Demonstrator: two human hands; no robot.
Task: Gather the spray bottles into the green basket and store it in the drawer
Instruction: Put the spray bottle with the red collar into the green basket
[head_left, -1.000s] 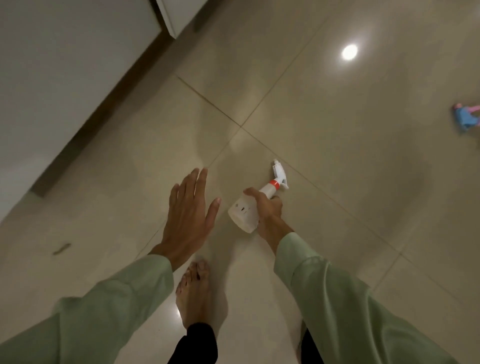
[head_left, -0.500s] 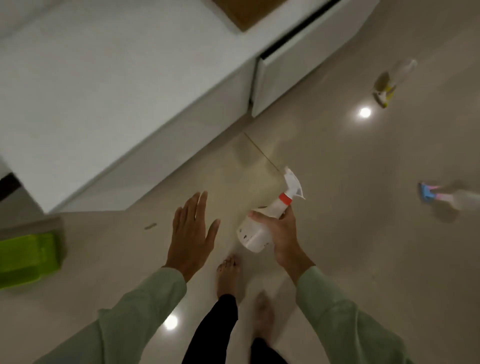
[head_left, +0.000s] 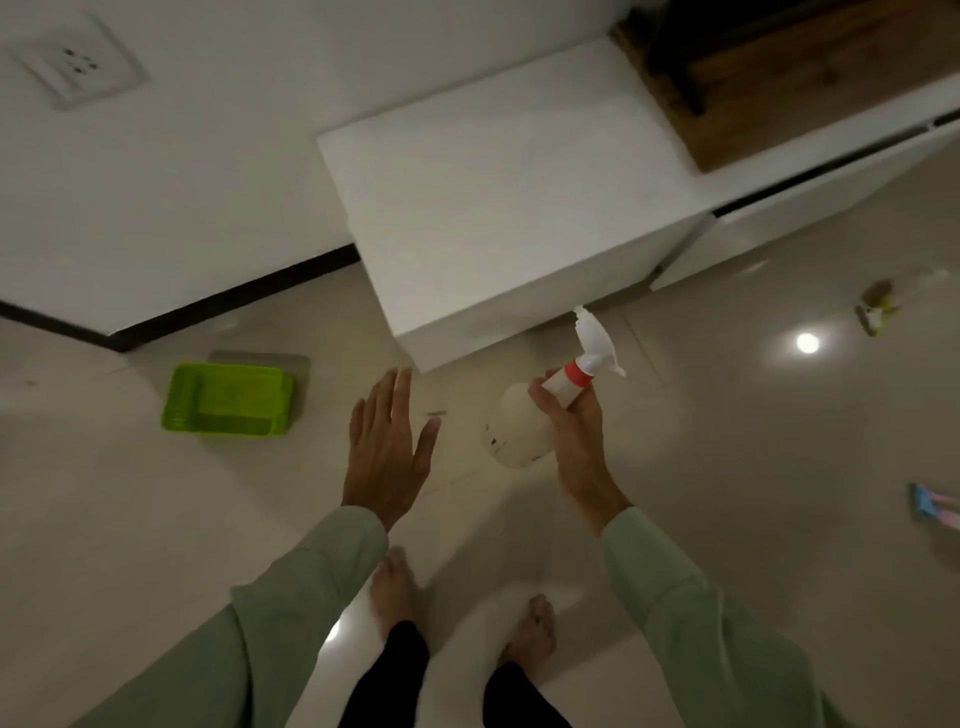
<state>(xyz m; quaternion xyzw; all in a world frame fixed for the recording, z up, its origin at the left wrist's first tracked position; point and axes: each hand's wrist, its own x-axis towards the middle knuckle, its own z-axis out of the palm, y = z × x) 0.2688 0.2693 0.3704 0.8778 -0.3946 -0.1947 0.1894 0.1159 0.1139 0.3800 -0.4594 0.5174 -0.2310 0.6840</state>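
My right hand (head_left: 576, 431) grips a white spray bottle (head_left: 519, 428) with a red collar and white trigger head, held tilted above the floor. My left hand (head_left: 387, 447) hovers flat with fingers spread, holding nothing. The green basket (head_left: 226, 399) sits on the floor to the left, well apart from both hands. A yellow-capped spray bottle (head_left: 878, 306) lies on the floor at the far right. A blue-and-pink spray bottle (head_left: 930, 506) lies at the right edge, partly cut off.
A white low cabinet (head_left: 498, 208) stands straight ahead, with a drawer front (head_left: 779, 228) slightly ajar to its right and a wooden top (head_left: 810, 78) behind. A grey mat (head_left: 260, 358) peeks out behind the basket. My bare feet (head_left: 395, 587) stand on glossy beige tiles.
The view swung left and up: the cabinet and green basket came fully into sight. My right hand still holds the white bottle; both hands kept their poses.
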